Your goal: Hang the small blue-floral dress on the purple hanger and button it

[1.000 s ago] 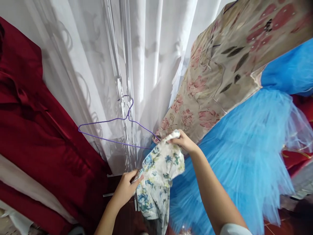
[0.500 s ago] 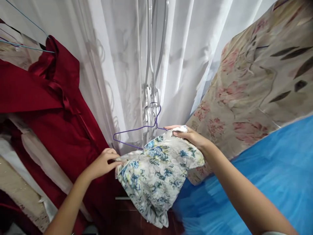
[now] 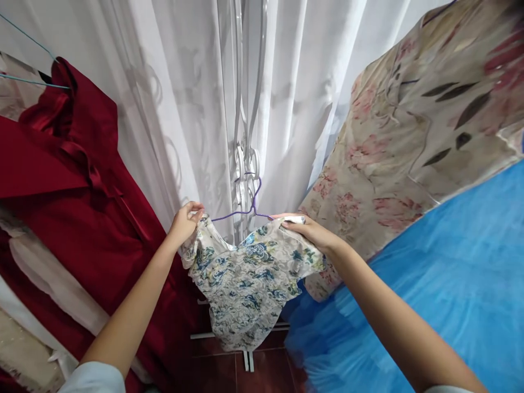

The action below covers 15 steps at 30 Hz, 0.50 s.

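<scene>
A white floral blouse (image 3: 249, 284) with blue and yellow flowers hangs on a purple hanger (image 3: 254, 204), both hanger arms running into its shoulders. My left hand (image 3: 187, 221) pinches the blouse's left shoulder by the neckline, fingers closed on the cloth. At the opposite shoulder, my right hand (image 3: 307, 229) grips the fabric between thumb and fingers. The hanger's hook sits among white rings on a white metal stand (image 3: 250, 109). The hanger's ends are hidden inside the cloth.
A dark red dress (image 3: 135, 229) hangs close on the left. To the right hang a beige floral garment (image 3: 368, 164) and a blue tulle skirt (image 3: 429, 284). White curtains (image 3: 184, 98) cover the back. Below is a reddish tiled floor (image 3: 221, 371).
My left hand has risen, drawing the blouse's left shoulder over the hanger's bare arm. The blouse now hangs more level and spread. My right hand keeps its hold; the view has shifted slightly.
</scene>
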Available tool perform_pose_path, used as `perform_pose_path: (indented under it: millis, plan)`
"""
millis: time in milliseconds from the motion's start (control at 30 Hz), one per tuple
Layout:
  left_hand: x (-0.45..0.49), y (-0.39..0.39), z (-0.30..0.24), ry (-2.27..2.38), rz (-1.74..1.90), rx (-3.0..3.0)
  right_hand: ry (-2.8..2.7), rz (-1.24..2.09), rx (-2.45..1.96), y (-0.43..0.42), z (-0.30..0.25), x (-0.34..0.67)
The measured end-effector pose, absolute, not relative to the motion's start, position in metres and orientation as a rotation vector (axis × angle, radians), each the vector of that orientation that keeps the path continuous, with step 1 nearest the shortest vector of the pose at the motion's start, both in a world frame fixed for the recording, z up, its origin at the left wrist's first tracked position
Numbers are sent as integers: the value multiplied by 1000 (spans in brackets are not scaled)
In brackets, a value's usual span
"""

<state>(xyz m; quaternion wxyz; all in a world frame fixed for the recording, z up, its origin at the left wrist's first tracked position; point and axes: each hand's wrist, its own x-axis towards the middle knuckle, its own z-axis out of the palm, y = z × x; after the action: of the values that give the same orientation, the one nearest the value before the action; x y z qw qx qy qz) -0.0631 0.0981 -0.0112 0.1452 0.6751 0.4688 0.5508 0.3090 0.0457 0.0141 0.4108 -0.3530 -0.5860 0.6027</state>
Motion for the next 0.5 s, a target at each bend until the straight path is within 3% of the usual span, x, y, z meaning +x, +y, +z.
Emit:
perform_pose_path:
  millis: [133, 367, 500]
  plan:
    - [-64, 88, -25, 1419, 1660, 1916, -1555, 1370, -900, 40, 9, 317]
    - [-93, 69, -47, 1612, 2142, 1614, -1600, 1374, -914, 40, 23, 317]
    - [-102, 79, -63, 1584, 2044, 1596, -1656, 1406, -920, 40, 32, 319]
